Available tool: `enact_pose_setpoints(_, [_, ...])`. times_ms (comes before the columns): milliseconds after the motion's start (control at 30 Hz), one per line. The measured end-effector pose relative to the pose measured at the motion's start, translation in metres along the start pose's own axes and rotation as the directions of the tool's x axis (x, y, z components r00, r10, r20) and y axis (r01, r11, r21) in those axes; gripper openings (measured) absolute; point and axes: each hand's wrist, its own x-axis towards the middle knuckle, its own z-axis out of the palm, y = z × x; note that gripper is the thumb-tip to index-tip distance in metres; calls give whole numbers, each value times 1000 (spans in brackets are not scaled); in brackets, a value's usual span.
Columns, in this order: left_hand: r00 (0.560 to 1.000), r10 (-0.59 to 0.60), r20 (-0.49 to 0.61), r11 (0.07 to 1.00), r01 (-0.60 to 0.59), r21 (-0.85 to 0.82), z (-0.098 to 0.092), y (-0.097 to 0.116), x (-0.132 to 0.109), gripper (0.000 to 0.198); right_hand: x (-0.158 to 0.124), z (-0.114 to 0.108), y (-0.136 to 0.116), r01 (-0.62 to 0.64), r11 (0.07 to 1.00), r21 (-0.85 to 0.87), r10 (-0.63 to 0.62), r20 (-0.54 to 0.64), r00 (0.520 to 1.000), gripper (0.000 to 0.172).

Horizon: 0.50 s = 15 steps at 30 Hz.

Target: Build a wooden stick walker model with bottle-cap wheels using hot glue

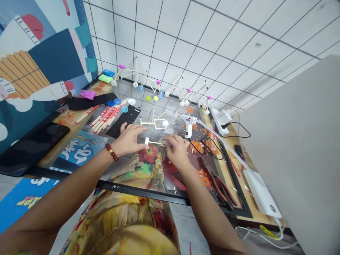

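Observation:
My right hand [177,150] is pinched around one end of a thin wooden stick [154,142]. A small white block [146,141] sits at the stick's other end. My left hand [130,139] is open beside that block, thumb and fingers apart with nothing between them. Just beyond both hands stands a small frame of pale wooden sticks [149,123] with a white round piece [165,123] on its right side. The tip of the held stick is hidden by my right fingers.
A white hot glue gun [188,124] and its black cable are to the right, with pliers [219,184] nearer me. Several stick models with bottle-cap wheels line the back wall. Wrapped chopsticks [107,117] lie left; a black phone [34,147] is at far left.

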Motion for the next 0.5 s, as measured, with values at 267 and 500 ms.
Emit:
enact_pose_setpoints(267, [971, 17, -240, 995, -41, -96, -2, 1, 4, 35, 0, 1, 1, -17, 1000, 23, 17, -2, 1000, 26])
enact_pose_setpoints(500, [874, -61, -481, 976, -49, -213, -11, -13, 11, 23, 2, 1, 2, -16, 1000, 9, 16, -8, 1000, 30])
